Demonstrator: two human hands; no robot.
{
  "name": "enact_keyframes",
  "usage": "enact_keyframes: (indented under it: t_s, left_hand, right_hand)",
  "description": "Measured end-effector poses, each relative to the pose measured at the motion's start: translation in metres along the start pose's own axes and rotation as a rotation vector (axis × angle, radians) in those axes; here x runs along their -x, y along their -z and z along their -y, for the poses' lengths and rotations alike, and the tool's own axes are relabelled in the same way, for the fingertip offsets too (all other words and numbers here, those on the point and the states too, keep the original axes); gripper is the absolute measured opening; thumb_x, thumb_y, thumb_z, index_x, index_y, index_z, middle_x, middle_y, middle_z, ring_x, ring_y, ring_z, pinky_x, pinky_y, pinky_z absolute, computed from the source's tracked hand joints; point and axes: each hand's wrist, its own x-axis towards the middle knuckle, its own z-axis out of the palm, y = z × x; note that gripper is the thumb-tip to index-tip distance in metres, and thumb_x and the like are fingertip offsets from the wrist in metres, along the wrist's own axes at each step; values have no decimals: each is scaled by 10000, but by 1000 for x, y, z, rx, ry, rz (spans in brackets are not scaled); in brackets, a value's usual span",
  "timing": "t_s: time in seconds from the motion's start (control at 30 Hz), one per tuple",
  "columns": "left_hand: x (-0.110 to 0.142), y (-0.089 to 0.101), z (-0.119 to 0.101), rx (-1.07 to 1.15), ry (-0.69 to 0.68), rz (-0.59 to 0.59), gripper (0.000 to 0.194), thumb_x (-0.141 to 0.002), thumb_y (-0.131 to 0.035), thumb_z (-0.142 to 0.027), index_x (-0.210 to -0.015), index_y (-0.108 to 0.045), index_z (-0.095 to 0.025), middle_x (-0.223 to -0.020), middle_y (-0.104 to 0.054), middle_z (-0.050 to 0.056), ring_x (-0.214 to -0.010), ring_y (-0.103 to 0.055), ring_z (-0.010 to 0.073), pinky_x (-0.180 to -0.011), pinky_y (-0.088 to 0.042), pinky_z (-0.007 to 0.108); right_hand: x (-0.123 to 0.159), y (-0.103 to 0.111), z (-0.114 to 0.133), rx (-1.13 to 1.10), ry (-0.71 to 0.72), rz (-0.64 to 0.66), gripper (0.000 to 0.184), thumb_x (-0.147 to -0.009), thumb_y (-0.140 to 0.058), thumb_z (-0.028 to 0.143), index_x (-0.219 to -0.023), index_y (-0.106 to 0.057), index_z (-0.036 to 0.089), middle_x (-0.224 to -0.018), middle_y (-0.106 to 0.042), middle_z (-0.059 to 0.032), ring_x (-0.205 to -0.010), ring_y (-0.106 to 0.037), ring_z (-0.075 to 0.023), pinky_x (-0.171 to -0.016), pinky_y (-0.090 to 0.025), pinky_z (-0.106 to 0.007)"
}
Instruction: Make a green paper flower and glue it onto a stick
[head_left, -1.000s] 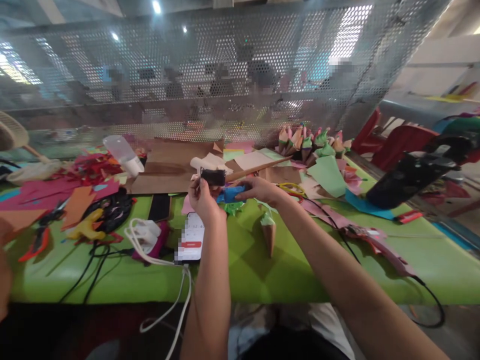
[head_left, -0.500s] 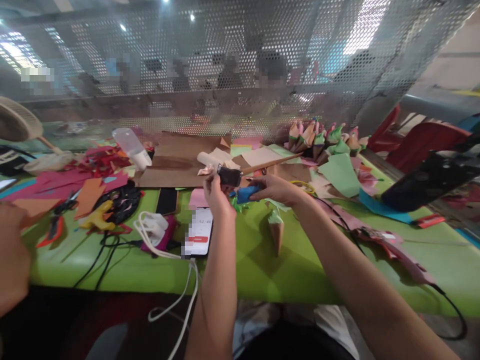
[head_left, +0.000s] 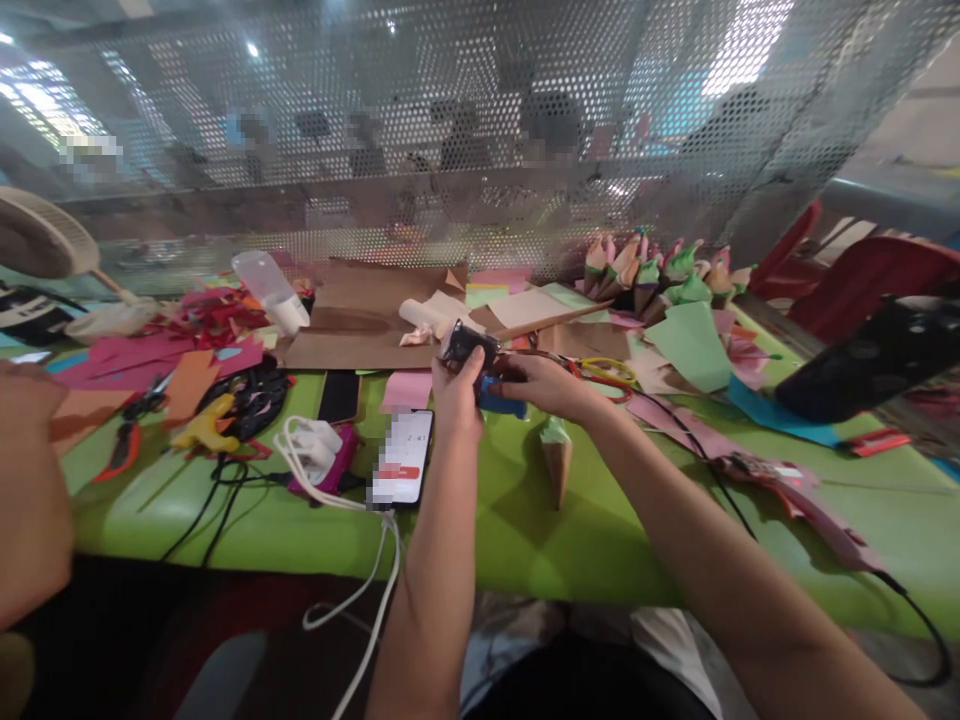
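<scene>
My left hand (head_left: 457,392) is closed round a small black, shiny block-like object (head_left: 471,345), thumb on its near side. My right hand (head_left: 544,383) pinches a small blue object (head_left: 504,398) right beside it; whether the two touch I cannot tell, and their kind is unclear. Below the right hand a small brown paper cone with a pale green top (head_left: 556,465) lies on the green table (head_left: 510,550). Close to my left forearm lies a lit phone (head_left: 405,460).
Paper cones (head_left: 660,270) stand in a group at the back right. Brown paper sheets (head_left: 375,320) lie behind my hands. A pink corded tool (head_left: 810,505) and a black bottle (head_left: 870,360) are at right. Scissors (head_left: 124,440) and a white charger (head_left: 313,440) are left, near another person's arm (head_left: 30,480).
The blue object and my right hand have moved in closer beside the black object and slightly lower. My left thumb now lies across the black object. The view has shifted slightly.
</scene>
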Motion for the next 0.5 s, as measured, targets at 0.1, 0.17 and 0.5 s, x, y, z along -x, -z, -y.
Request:
enact_keyframes:
  t_s: [0.1,0.17,0.5]
  left_hand:
    - [3,-2,1,10,-8,-41,684,-480,-990,-330,-1021,-588,-218,-921,-762,14,-878,-759,218,-909,-588,410]
    - [5,-5,3,13,-23,-71,664,-484,-988,-349,-986,-574,-217,-896,-759,11,-826,-756,209,-867,-600,402]
    - [-13,3,-15,32,-109,-310,343,-788,-803,-187,-1068,-614,-248,-1121,-748,30,-959,-756,155,-871,-613,302]
  right_hand:
    - [-1,-4,-1,-26,20,-6,255,-831,-661,286,-1051,-745,189,-1078,-757,-60,-979,-669,-221,-859,-505,-301]
    - [0,-3,1,-58,30,0,245,-816,-658,281,-1025,-754,197,-1079,-757,-49,-987,-668,-223,-872,-497,-302]
    - [14,10,1,-8,-50,100,211,-778,-715,369,-901,-771,207,-835,-733,-8,-790,-633,-191,-739,-449,-282]
